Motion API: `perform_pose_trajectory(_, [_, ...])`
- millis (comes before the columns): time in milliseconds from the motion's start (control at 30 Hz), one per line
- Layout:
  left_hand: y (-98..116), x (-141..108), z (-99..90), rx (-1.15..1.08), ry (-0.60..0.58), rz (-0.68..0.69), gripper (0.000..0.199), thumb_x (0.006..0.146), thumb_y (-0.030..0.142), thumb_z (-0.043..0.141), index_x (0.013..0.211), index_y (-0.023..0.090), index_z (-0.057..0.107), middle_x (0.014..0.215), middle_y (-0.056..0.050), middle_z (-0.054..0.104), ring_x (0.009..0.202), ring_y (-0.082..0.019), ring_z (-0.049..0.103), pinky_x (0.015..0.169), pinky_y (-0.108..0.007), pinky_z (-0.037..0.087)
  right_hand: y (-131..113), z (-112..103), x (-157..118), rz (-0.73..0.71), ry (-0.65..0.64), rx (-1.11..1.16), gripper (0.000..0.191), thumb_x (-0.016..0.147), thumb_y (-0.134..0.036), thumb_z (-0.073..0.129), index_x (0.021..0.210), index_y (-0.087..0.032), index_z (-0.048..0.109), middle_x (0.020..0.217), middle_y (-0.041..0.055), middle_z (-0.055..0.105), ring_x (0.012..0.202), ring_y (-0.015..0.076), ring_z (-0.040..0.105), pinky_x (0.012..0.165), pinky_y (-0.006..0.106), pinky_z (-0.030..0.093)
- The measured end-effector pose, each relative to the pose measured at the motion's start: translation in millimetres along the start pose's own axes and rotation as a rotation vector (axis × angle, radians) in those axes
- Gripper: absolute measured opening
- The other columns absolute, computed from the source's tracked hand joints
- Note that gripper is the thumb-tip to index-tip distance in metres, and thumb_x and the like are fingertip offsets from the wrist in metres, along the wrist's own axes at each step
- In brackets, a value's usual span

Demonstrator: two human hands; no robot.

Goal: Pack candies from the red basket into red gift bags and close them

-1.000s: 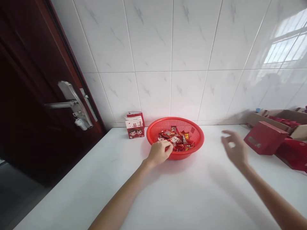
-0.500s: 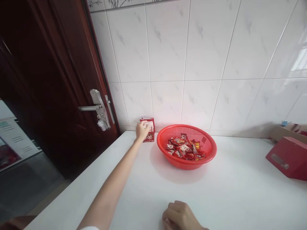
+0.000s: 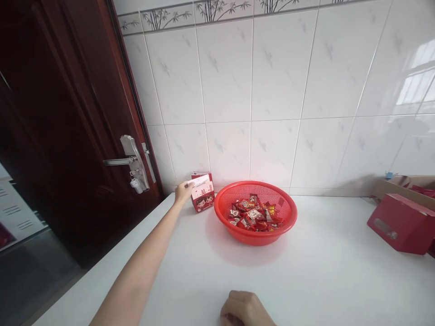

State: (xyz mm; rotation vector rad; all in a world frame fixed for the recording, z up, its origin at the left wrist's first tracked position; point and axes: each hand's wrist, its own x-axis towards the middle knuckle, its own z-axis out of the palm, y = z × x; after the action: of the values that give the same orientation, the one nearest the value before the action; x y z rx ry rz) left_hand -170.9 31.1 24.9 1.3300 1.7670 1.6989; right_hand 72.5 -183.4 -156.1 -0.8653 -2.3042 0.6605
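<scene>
At the far left of the table, by the wall, my left hand [image 3: 183, 192] is closed on the upper left edge of a small gift box [image 3: 203, 197]. The box is red and pink, with two cartoon figures on its front and a pale flap on top. Just to its right stands a red plastic colander [image 3: 234, 234] with several wrapped sweets [image 3: 254, 213] in it. My right hand [image 3: 245, 309] rests low in the view on the white table, its fingers curled in. Whatever it may hold is hidden.
On the right lies a dark red box [image 3: 401, 224] with a clear window, in front of an open carton [image 3: 387, 183] with red things in it. A tiled wall [image 3: 272, 149] bounds the table [image 3: 326, 280] at the back. A brown door [image 3: 84, 113] stands at left.
The gift box has come away from the wall towards me and turned slightly, with my left hand now at its left edge. My right hand stays curled near the front. The view has shifted upward.
</scene>
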Motion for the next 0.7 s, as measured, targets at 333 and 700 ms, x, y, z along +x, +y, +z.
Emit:
perform_pose_trajectory(333, [31.2, -75.4, -55.9, -0.484, -0.052, -0.041, 0.034, 0.050, 0.042, 0.075, 0.061, 0.022, 0.049, 0.057, 0.003, 0.055, 0.053, -0.017, 0.056, 0.054, -0.029, 0.043, -13.2, -30.2, -6.1, -0.045, 0.311, 0.135, 0.009, 0.089, -0.018, 0.052, 0.087, -0.020, 0.060, 0.069, 0.0004, 0.062, 0.056, 0.0115, 0.054, 0.056, 0.022, 0.044])
perform_pose_trajectory(700, [32.6, -196.2, 6.1, -0.375, -0.748, 0.171, 0.033, 0.083, 0.049, 0.069, 0.075, 0.017, 0.064, 0.067, 0.002, 0.057, 0.062, -0.012, 0.051, 0.058, -0.022, 0.043, -6.1, -83.2, -5.6, -0.156, 0.752, -0.125, 0.017, 0.094, -0.017, 0.056, 0.082, -0.023, 0.045, 0.070, -0.0014, 0.055, 0.058, 0.0114, 0.048, 0.055, 0.023, 0.043])
